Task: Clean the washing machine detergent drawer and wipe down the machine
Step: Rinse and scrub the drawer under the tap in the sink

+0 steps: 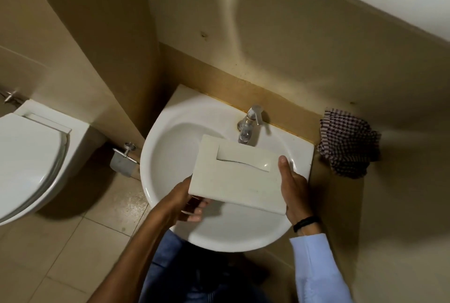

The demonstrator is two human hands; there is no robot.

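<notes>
A: Where is the detergent drawer [237, 176] found?

B: It is held above the sink [170, 142], pale front panel turned up toward the camera and tilted, with its far edge just under the tap [249, 124] at 12 o'clock.

A: How is it gripped?

B: By 2 hands. The left hand [187, 201] is curled under the corner at 7 o'clock. The right hand [292, 186] is clamped on the edge at 3 o'clock, thumb laid on the face. The fingers behind are hidden.

A: What else is seen around it?

B: A checked cloth [348, 147] is hung on the wall at 3 o'clock, well apart. A toilet [31, 161] is seen at 9 o'clock, with a paper holder [123, 158] between it and the sink.

A: What could go wrong?

B: No water stream can be made out. Once the panel is wetted, grip is likely to be lost on the smooth plastic, and the drawer could be dropped into the basin and cracked. If the tap is struck by the far edge, the panel may be chipped. Water deflected off the tilted face could be sent onto the sleeve or the floor.
</notes>
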